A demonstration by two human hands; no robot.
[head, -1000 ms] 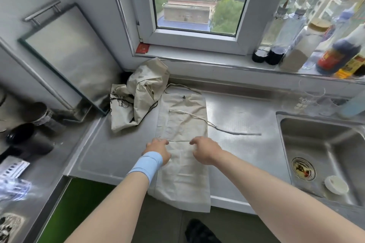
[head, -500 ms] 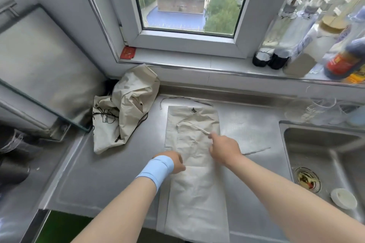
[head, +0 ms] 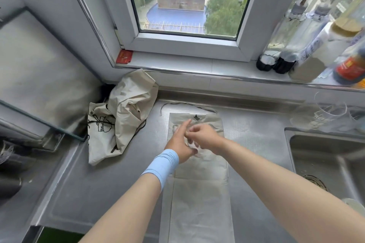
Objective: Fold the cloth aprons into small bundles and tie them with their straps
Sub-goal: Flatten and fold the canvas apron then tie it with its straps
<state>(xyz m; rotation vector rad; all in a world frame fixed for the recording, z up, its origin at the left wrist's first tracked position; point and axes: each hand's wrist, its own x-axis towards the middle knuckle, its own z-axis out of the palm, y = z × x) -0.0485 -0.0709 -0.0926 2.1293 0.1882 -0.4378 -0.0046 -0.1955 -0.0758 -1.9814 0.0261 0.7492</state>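
Stainless-steel counter (head: 94, 183) is running beneath a window (head: 187, 6) that is looking out on trees and a blue court. One cloth apron (head: 199, 203) is lying on the counter's middle, folded into a long narrow strip reaching from near the far wall to the near edge. Its thin strap (head: 164, 107) is curling loose on the steel just beyond the strip's far end.

Both hands are meeting over the far half of that strip. A left hand (head: 180, 142), wearing a pale blue wristband (head: 162, 164), is reaching forward with its fingers straight and gripping nothing. A right hand (head: 205, 138) is crossing in from the right, its fingers curling tight against the left hand's fingers. Something pale and blurred is showing between the two hands, and I cannot tell whether the right hand is pinching it.

More aprons (head: 126, 116) are lying crumpled in a heap at the far left, against the corner. A sink (head: 325, 154) is sitting at the right, and bottles (head: 308, 45) are standing on the sill (head: 177, 63) above it, with a red card (head: 124, 57) at the sill's left end.
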